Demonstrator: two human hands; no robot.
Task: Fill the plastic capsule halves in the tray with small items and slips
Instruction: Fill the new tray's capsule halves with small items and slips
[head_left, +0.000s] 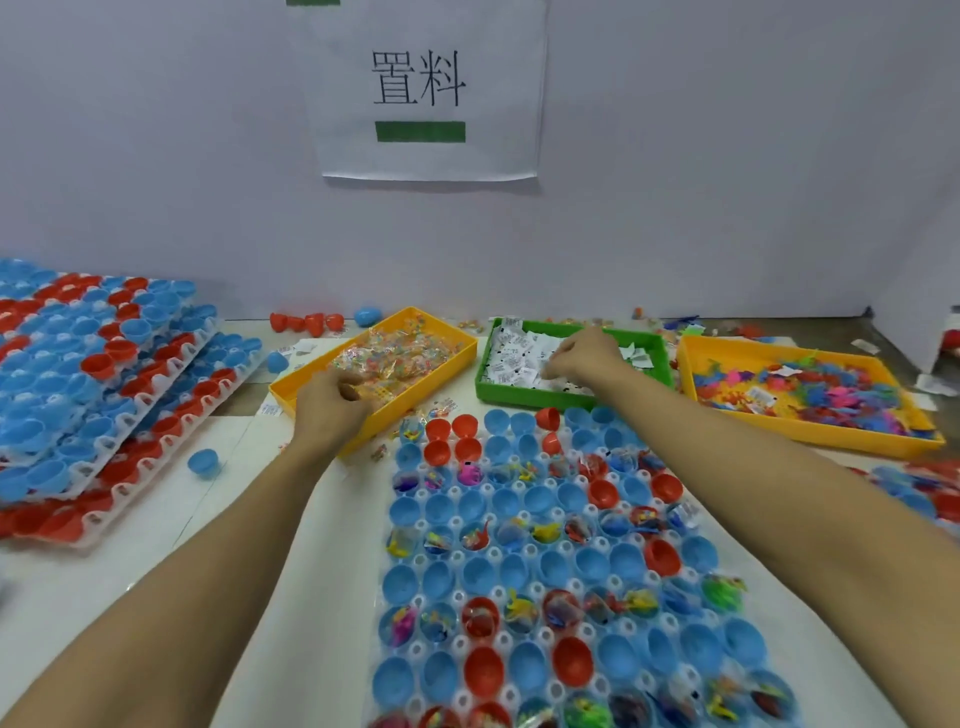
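Note:
A clear tray (566, 582) in front of me holds rows of blue and red capsule halves; some hold small coloured toys, others are bare. My left hand (327, 410) reaches into the near corner of a yellow bin (431, 382) of small clear packets (395, 353), its fingers curled on packets. My right hand (582, 358) is in the green bin (519, 397) of white paper slips (514, 353), fingers curled and pinching at the slips.
A second yellow bin (810, 431) of colourful plastic toys stands at the right. Stacked trays of capsule halves (93, 384) sit at the left. Loose halves (203, 462) lie on the table. A wall with a paper sign (421, 88) closes the back.

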